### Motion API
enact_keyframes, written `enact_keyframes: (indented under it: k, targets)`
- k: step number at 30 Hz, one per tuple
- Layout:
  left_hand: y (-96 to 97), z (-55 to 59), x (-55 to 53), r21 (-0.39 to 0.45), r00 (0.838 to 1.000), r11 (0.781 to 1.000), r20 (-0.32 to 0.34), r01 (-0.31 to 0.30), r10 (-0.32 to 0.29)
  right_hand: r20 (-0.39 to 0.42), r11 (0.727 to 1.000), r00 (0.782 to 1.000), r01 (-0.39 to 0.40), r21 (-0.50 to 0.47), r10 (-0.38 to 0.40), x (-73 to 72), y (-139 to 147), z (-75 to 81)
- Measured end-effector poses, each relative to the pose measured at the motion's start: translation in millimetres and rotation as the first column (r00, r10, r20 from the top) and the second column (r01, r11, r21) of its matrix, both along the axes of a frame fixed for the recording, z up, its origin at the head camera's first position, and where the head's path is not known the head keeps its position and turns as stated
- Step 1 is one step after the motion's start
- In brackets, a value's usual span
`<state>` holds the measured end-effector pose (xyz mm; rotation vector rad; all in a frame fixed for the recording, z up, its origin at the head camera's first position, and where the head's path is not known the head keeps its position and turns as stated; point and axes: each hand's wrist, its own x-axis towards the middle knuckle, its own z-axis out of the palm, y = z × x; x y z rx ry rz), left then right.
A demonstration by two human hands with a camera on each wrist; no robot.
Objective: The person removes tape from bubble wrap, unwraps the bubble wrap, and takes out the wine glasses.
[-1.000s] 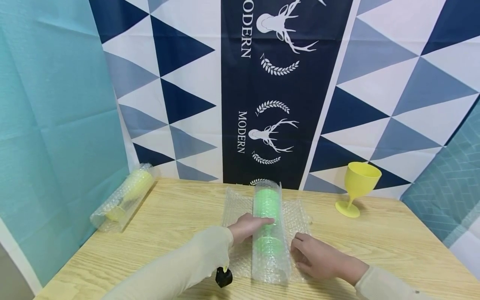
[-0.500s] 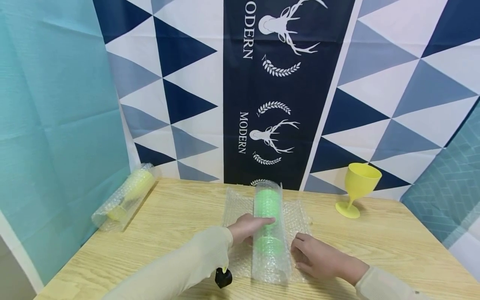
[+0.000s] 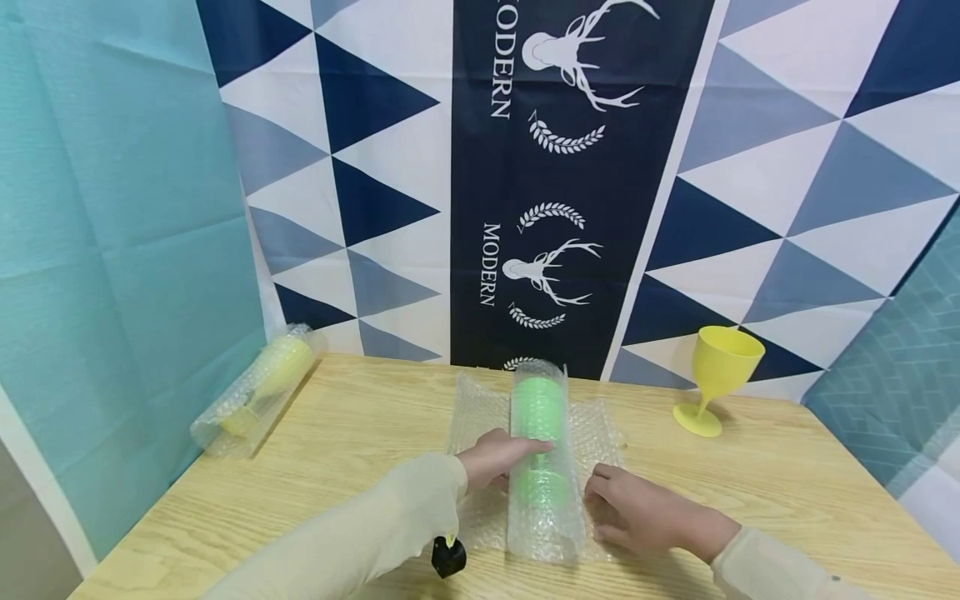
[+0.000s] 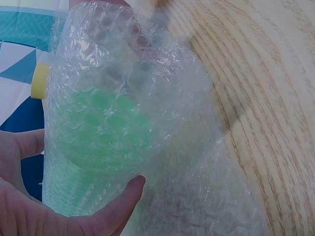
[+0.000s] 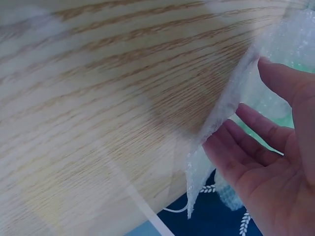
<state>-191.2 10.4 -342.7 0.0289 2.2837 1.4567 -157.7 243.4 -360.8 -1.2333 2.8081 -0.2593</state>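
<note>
A green goblet (image 3: 540, 408) lies rolled inside clear bubble wrap (image 3: 546, 533) in the middle of the table. My left hand (image 3: 498, 457) grips this roll from its left side, thumb across the top; in the left wrist view the thumb (image 4: 125, 201) lies over the wrapped green goblet (image 4: 108, 132). To the roll's right, my right hand (image 3: 637, 508) touches the loose part of the bubble wrap. Its loosely bent fingers (image 5: 229, 147) and its thumb (image 5: 283, 81) sit apart along the sheet's edge in the right wrist view.
An unwrapped yellow goblet (image 3: 723, 367) stands upright at the back right of the wooden table (image 3: 360, 408). A yellow goblet in bubble wrap (image 3: 258, 392) lies at the far left, against the turquoise cloth (image 3: 142, 250). A patterned cloth (image 3: 390, 192) hangs behind the table.
The head view has shifted slightly, so everything appears a little farther right. Both hands keep their places on the roll and the loose wrap.
</note>
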Motion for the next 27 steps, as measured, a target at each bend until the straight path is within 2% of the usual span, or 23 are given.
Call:
enact_keyframes:
  k: [12,19,27]
  targets:
    - [-0.4,-0.1,2.4,-0.006,1.0,1.0,-0.006,-0.025,0.025,-0.046,1.0,0.999,-0.006,-0.005,0.006,1.4,-0.5,0.1]
    - [-0.1,-3.2,3.4,0.024,0.999,0.998,-0.002,-0.051,0.051,-0.024,1.0,1.0,-0.003,0.011,0.003,1.7,-2.2,0.7]
    - [-1.5,-5.5,6.0,0.034,0.999,0.999,-0.011,-0.035,0.036,-0.11,0.996,0.99,-0.09,0.014,0.091,-3.6,-3.7,4.4]
